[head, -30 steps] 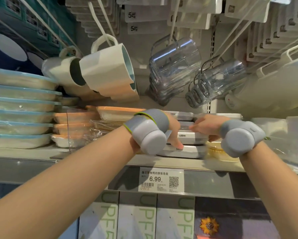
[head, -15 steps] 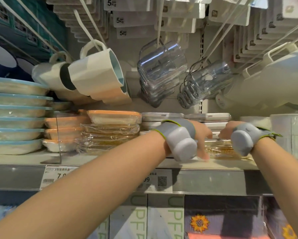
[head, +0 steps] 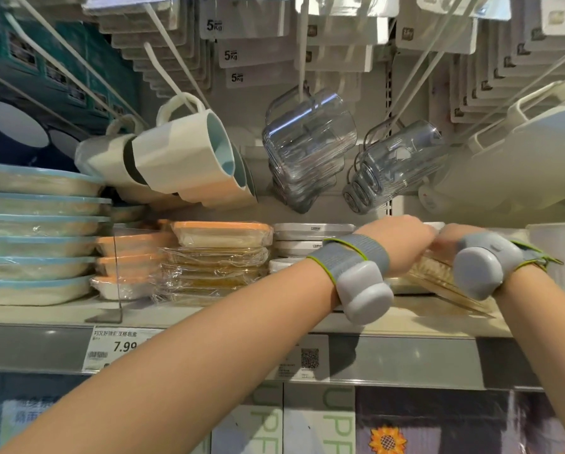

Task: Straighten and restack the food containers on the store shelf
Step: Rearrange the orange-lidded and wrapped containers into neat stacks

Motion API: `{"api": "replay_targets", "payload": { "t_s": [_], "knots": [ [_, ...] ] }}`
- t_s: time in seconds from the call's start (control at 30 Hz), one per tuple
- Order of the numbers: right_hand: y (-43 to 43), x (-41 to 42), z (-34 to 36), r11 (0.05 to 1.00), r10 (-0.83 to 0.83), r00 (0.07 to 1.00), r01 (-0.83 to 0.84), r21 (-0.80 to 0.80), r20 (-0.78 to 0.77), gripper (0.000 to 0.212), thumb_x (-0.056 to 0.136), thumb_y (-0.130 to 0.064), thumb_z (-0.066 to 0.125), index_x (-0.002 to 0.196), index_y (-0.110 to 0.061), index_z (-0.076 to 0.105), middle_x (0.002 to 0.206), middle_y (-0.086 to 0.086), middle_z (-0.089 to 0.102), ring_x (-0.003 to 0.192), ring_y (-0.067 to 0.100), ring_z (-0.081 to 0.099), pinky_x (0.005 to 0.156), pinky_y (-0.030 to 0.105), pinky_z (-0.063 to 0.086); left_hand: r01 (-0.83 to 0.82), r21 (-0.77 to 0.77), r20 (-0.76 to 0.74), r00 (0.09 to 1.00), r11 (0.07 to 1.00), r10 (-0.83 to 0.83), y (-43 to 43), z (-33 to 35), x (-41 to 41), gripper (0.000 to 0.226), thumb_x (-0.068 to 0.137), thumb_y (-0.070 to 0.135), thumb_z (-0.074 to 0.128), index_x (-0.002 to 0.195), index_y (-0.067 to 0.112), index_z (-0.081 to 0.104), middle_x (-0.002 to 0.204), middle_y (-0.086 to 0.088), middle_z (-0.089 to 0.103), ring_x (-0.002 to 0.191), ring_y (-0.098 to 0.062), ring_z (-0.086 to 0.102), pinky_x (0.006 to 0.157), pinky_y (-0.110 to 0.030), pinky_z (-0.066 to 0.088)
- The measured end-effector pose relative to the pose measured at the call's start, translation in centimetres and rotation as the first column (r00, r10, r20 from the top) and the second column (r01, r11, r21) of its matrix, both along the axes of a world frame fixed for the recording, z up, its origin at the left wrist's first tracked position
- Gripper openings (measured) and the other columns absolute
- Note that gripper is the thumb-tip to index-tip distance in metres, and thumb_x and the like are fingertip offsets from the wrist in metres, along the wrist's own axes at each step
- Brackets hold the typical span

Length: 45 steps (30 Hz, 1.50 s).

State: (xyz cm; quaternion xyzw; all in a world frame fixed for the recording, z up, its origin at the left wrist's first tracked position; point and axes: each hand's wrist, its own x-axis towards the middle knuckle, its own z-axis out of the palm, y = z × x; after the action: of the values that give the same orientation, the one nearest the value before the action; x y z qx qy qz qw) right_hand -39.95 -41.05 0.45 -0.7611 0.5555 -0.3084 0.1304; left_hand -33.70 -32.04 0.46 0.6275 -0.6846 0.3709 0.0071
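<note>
A clear amber container (head: pixel 438 280) lies tilted on the shelf (head: pixel 209 311) at the right, its near end dipping toward the shelf's front edge. My left hand (head: pixel 400 242) and my right hand (head: pixel 449 236) meet over its far end, fingers curled on it; the wrist devices hide the fingertips. Left of my hands stands a stack of white-grey containers (head: pixel 312 238). Further left come wrapped amber containers topped by an orange-lidded one (head: pixel 222 234), smaller orange-lidded ones (head: pixel 128 257), and a tall stack of blue-lidded containers (head: pixel 38 226).
White mugs (head: pixel 182 158) and clear mugs (head: pixel 307 149) hang on hooks just above the shelf, with a white jug (head: pixel 520 158) at the right. A clear divider (head: pixel 118 273) separates the stacks. Price labels (head: pixel 124 347) line the shelf's front rail.
Both hands have left the white-grey stack and moved right to the amber container, closing together over it. That container now sits tilted. The camera has come closer.
</note>
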Motion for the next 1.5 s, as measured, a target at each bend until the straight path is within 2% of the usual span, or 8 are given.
{"api": "replay_targets", "payload": {
  "t_s": [0.1,0.17,0.47,0.77,1.03,1.23,1.33,1.5],
  "knots": [
    [0.1,-0.7,1.2,0.992,0.086,0.982,-0.1,-0.079,-0.171,0.023,0.093,-0.016,0.048,0.095,-0.001,0.065,0.092,0.017,0.063,0.085,0.025,0.05,0.068,0.025,0.038,0.039,-0.031,0.021,0.999,0.999,-0.038,0.6,0.9,0.2,0.032,0.091,0.001,0.043,0.12,0.009,0.054,0.124,-0.01,0.057,0.115,-0.029,0.056,0.083,-0.031,0.041],
    [1.1,-0.9,2.1,0.985,0.122,0.979,-0.139,-0.101,-0.162,0.026,0.087,-0.02,0.054,0.066,-0.004,0.058,0.068,0.011,0.057,0.077,0.027,0.053,0.067,0.028,0.042,0.043,-0.062,0.007,0.999,0.997,-0.043,1.5,1.5,0.9,0.033,0.09,0.0,0.041,0.121,0.007,0.051,0.124,-0.012,0.052,0.116,-0.033,0.054,0.087,-0.035,0.04],
    [5.9,0.8,5.2,0.947,0.235,0.951,-0.271,-0.174,-0.201,0.034,0.089,-0.039,0.052,0.103,-0.008,0.058,0.107,0.012,0.057,0.091,0.029,0.054,0.097,0.04,0.046,-0.043,-0.3,-0.1,0.995,0.953,0.014,9.3,3.9,8.0,0.027,0.087,-0.006,0.042,0.108,0.009,0.051,0.114,-0.01,0.05,0.106,-0.028,0.052,0.077,-0.032,0.033],
    [9.7,6.9,5.2,0.847,0.523,0.849,-0.506,-0.164,0.078,0.028,0.084,-0.028,0.059,0.091,-0.001,0.065,0.07,0.012,0.061,0.078,0.034,0.069,0.085,0.049,0.056,-0.105,-0.366,-0.201,0.979,0.925,0.031,15.4,2.9,14.1,0.009,0.093,0.013,0.051,0.09,0.019,0.045,0.101,-0.003,0.052,0.101,-0.025,0.051,0.08,-0.033,0.038],
    [13.1,10.5,4.7,0.817,0.571,0.814,-0.55,-0.17,0.107,0.033,0.089,-0.032,0.057,0.102,-0.003,0.064,0.102,0.016,0.068,0.081,0.027,0.066,0.073,0.034,0.058,-0.134,-0.397,-0.259,0.965,0.908,0.029,19.3,1.9,17.3,0.01,0.095,0.015,0.048,0.101,0.009,0.053,0.102,-0.004,0.053,0.1,-0.024,0.051,0.085,-0.037,0.042],
    [16.0,12.6,4.7,0.798,0.595,0.798,-0.574,-0.184,0.093,0.031,0.087,-0.049,0.051,0.074,-0.021,0.058,0.098,0.007,0.071,0.092,0.024,0.069,0.089,0.041,0.056,-0.103,-0.412,-0.276,0.961,0.905,-0.016,21.7,1.6,20.4,0.008,0.095,0.015,0.05,0.096,0.008,0.054,0.092,0.002,0.049,0.095,-0.025,0.054,0.082,-0.039,0.045],
    [16.6,13.4,4.4,0.803,0.574,0.818,-0.568,-0.179,-0.019,0.052,0.083,-0.062,0.044,0.105,-0.019,0.064,0.103,0.003,0.07,0.095,0.021,0.067,0.092,0.038,0.053,-0.106,-0.395,-0.302,0.953,0.912,-0.02,22.2,1.6,21.6,0.006,0.094,0.017,0.051,0.095,0.012,0.054,0.095,-0.001,0.054,0.095,-0.024,0.055,0.085,-0.041,0.046],
    [15.8,13.0,3.2,0.767,0.625,0.774,-0.633,-0.107,-0.099,0.106,0.065,-0.064,0.063,0.148,-0.017,0.018,0.149,0.003,0.039,0.133,0.021,0.042,0.112,0.034,0.032,-0.093,-0.403,-0.347,0.936,0.911,-0.058,22.0,1.4,23.1,0.011,0.093,0.018,0.052,0.098,0.009,0.056,0.091,0.003,0.05,0.087,-0.019,0.053,0.078,-0.027,0.042]
  ]
}}
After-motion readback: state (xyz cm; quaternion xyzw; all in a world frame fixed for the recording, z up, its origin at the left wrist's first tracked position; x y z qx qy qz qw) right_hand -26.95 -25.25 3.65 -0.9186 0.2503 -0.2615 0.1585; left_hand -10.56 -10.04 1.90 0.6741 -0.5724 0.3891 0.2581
